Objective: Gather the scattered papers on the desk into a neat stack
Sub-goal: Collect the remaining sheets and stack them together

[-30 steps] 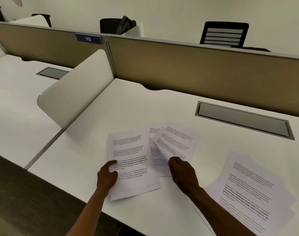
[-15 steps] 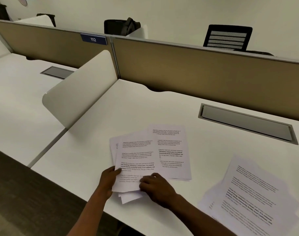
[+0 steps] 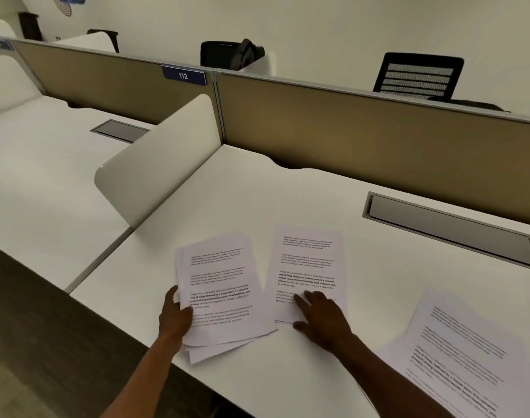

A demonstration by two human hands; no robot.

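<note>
**White paper, three groups, merge pending**

White printed sheets lie in three groups on the pale laminate desk. Left: a rough, fanned pile of printed sheets, lower corners splayed past the desk's near edge. Middle: a single printed page, flat on the desk. Right: a loose spread of printed sheets, well apart from the other two, untouched.

Left hand grasps the fanned pile at its left margin, thumb over the top sheet, fingers apparently underneath (not visible). Right hand lies flat and released on the single page's lower part, palm down, pinching nothing.

Key relation: the single page sits just beside the pile, to its right, a narrow wedge of bare desk between them. The right hand is already on it; the left is occupied.

Orientation: both run long axis away from the person, text heads far. The pile tilts slightly clockwise, the page close to straight, so their facing edges diverge toward the far end.

Judgement: next move is probably sliding the page leftward onto the pile, with a small rotation to match edges. Stack not yet squared.
</note>
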